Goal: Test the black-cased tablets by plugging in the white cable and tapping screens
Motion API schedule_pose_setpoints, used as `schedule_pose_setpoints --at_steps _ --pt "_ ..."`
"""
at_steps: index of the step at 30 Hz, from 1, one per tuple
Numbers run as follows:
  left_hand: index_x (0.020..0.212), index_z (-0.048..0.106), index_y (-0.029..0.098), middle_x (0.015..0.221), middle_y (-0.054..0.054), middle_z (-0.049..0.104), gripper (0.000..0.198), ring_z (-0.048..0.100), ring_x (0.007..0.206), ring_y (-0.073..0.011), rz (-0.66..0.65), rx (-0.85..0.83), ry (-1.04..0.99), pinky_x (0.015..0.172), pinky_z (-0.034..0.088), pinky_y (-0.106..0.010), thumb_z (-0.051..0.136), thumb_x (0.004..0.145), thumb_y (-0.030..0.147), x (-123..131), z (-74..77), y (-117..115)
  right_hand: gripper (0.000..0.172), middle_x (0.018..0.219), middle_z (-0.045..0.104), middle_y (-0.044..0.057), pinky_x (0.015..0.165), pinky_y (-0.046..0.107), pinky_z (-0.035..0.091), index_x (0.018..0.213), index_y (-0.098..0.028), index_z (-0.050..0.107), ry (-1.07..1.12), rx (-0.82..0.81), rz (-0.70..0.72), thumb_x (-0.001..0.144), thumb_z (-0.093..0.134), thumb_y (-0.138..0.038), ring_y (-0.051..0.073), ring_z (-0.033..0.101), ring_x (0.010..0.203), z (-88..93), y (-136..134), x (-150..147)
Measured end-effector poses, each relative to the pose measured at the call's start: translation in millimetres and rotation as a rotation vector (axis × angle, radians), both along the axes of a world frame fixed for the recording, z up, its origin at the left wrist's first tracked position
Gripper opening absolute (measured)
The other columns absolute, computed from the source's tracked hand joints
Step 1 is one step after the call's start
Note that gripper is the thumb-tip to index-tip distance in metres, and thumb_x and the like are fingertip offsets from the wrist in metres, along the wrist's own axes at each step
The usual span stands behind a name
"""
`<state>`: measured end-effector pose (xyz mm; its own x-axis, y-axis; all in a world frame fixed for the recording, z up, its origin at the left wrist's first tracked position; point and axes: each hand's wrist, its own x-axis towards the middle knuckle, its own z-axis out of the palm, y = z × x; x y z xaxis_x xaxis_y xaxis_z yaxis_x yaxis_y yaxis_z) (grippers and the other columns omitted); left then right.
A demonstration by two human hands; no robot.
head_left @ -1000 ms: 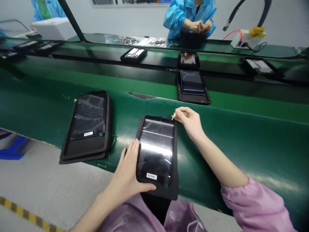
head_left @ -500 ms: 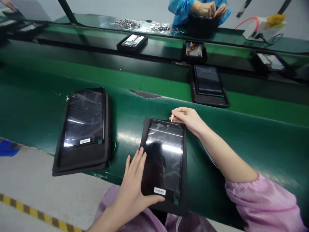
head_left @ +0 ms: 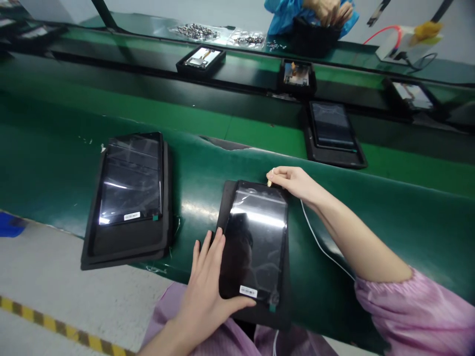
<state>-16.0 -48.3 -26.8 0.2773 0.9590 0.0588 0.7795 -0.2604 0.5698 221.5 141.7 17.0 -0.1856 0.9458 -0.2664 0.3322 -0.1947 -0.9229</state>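
Now, going from near to far, we see our left hand (head_left: pixel 207 289) open, its fingers spread along the left edge of the dark panel (head_left: pixel 256 257), its thumb by the white label (head_left: pixel 248 291). Compared with the previous view, the panel has shifted to the right over its black tray (head_left: pixel 225 203), so more of the tray shows at left. The panel is therefore less well centred, and in our judgement the left hand should steady it. At the panel's far right corner, our right hand (head_left: pixel 295 182) pinches a pale tool (head_left: pixel 269 182); its white tip, visible before, is now hidden, so we cannot tell whether it touches. The panel lies between both hands, on the green surface (head_left: pixel 198 207). Farther away, another panel (head_left: pixel 332 126) has travelled to the right.
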Motion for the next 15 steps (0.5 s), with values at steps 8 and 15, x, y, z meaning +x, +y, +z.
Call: schedule_pose_setpoints --at_steps 8,15 --pt "0.154 -0.009 0.023 0.134 -0.019 0.058 0.132 0.052 0.126 -0.0446 0.044 0.206 -0.020 0.103 0.036 -0.071 0.087 0.065 0.044 14 -1.4 11 0.031 0.069 0.062 -0.001 0.064 0.029 0.055 0.071 -0.022 0.061 0.184 0.482 -0.241 0.076 0.078 -0.047 0.016 0.063 0.066 67.2 -45 -10" --pt "0.154 -0.006 0.022 0.132 -0.022 0.058 0.123 0.058 0.120 -0.0421 0.084 0.221 -0.169 0.083 0.059 -0.050 0.083 0.071 0.037 14 -27.6 0 0.014 0.076 0.067 -0.002 0.068 0.023 0.058 0.083 -0.027 0.062 0.097 0.741 -0.298 0.086 0.072 -0.017 0.015 0.069 0.074 105.3 -124 -20"
